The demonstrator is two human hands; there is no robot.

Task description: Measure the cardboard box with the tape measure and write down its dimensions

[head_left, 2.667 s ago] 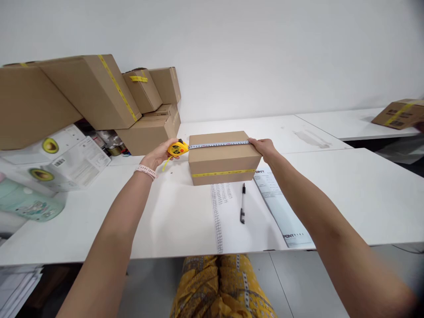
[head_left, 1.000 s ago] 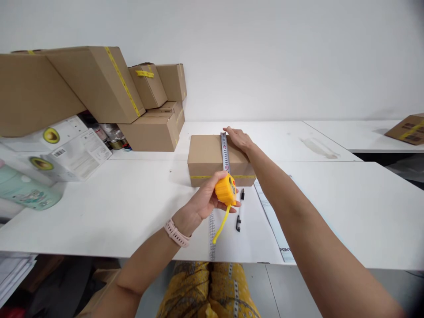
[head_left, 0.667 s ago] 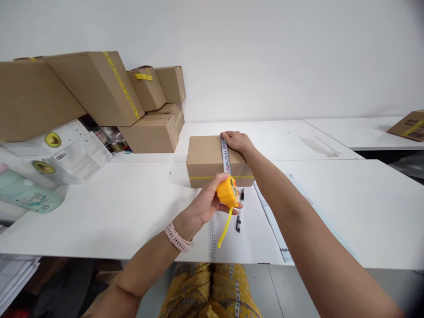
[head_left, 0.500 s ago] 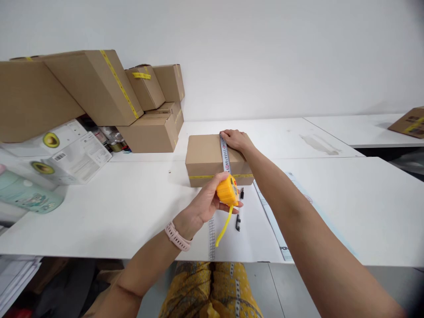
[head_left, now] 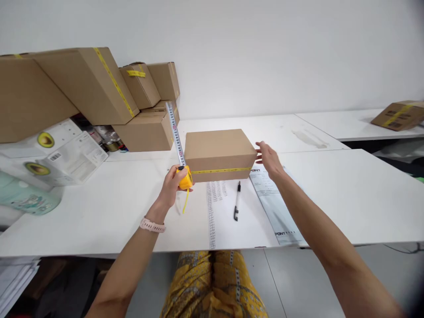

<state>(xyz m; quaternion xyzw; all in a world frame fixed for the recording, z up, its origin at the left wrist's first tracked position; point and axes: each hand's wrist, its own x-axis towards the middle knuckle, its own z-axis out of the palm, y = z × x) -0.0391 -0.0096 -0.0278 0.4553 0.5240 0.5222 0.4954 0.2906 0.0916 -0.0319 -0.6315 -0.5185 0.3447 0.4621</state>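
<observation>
The left hand [head_left: 170,185] grips a yellow tape measure [head_left: 185,179], blade [head_left: 176,138] out; the right hand [head_left: 269,160], loose and empty, is at the right end of a cardboard box [head_left: 218,145], touching or not I can't tell from here. The box sits between them on the counter [head_left: 99,212].

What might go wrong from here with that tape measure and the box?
The blade sticks well out of the tape measure with no hand at its far end, so it might whip back toward the left hand or buckle.

The right hand is close beside the box; a bump could push it askew.

The pen lies loose on the notebook and might roll if knocked.
</observation>
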